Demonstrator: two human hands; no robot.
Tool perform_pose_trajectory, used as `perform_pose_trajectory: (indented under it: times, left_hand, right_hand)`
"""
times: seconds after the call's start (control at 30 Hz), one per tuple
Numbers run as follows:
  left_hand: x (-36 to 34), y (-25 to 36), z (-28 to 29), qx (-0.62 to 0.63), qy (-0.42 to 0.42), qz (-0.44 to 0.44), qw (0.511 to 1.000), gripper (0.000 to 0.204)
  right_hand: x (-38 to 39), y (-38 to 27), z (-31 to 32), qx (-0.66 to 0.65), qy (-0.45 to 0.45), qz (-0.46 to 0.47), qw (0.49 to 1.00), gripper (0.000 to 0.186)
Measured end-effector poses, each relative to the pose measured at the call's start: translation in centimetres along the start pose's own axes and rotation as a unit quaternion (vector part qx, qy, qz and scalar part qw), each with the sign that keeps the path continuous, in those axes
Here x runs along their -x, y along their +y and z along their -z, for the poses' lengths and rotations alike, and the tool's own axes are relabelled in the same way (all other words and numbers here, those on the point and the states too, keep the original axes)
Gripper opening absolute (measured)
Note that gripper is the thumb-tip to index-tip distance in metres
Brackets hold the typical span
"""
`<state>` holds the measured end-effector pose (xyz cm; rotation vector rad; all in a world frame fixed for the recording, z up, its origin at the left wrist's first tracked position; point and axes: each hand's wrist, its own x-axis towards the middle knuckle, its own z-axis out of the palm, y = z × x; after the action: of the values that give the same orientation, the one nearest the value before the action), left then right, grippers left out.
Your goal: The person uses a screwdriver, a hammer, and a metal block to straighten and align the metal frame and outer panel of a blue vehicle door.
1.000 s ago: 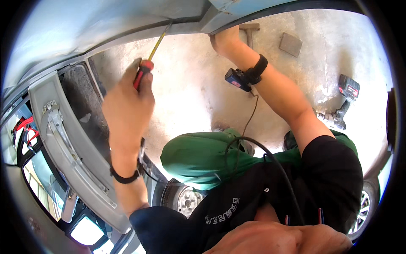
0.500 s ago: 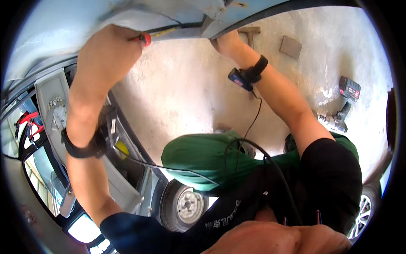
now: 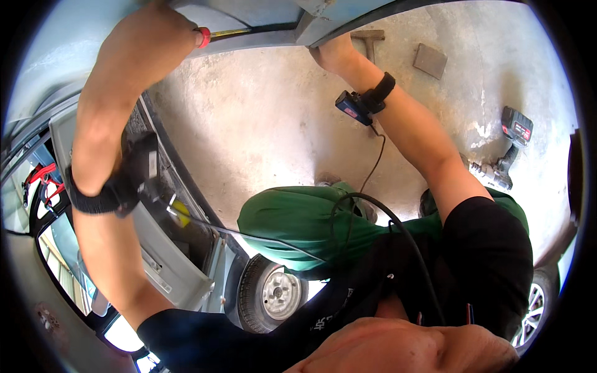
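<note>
A worker in green trousers (image 3: 298,217) and a black short-sleeved top crouches beneath a pale blue-grey painted metal panel (image 3: 267,13) that spans 12 o'clock. At about 11 o'clock, a red-and-black-handled screwdriver with a yellowish shaft (image 3: 219,34) runs along the panel's lower edge, its far end meeting a narrow dark gap; whether the tip sits inside cannot be told. The bare left hand (image 3: 146,40), at half past 10, wraps round the handle, most fingers hidden from view. A second ago the tool slanted up from below; now hand and handle are raised to the panel and the shaft lies nearly level, apparently lined up with the gap rather than crossing it. The bare right hand (image 3: 336,53), just past 12, stays at the panel's edge, its fingers concealed, their grip impossible to tell. On the concrete floor lie a brown T-shaped hammer (image 3: 371,38) at 1 o'clock and a black-and-red cordless drill (image 3: 511,152) toward 3.
</note>
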<state>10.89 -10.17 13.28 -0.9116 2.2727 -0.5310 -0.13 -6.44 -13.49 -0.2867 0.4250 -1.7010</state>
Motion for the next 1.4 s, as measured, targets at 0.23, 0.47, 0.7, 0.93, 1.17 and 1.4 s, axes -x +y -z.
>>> perform_pose_trajectory:
  times: [0.23, 0.47, 0.7, 0.93, 1.17, 1.4]
  left_hand:
    - [1.3, 0.7, 0.2, 0.106, -0.001, 0.013, 0.994, 0.024]
    - [0.7, 1.3, 0.3, 0.132, -0.024, 0.069, 0.988, 0.025]
    - [1.0, 0.4, -0.6, 0.18, -0.02, 0.055, 0.982, 0.025]
    - [0.8, -1.1, -1.9, 0.181, 0.027, 0.013, 0.983, 0.026]
    - [2.0, 0.8, -0.6, 0.15, 0.027, 0.037, 0.988, 0.024]
    - [3.1, 5.6, -2.0, 0.107, 0.135, 0.178, 0.969, 0.015]
  right_hand:
    - [0.0, 0.3, 0.0, -0.007, -0.009, 0.015, 1.0, 0.034]
    - [-0.9, 0.7, 0.4, -0.024, -0.021, -0.006, 0.999, 0.035]
    - [-3.5, 3.3, 3.0, -0.071, -0.049, -0.072, 0.994, 0.037]
    - [-3.0, 3.1, 2.7, -0.06, -0.059, -0.06, 0.995, 0.036]
    - [-2.0, 2.2, 1.5, -0.055, -0.051, -0.021, 0.997, 0.032]
    - [-1.0, 2.4, 2.2, -0.05, -0.062, 0.083, 0.993, 0.019]
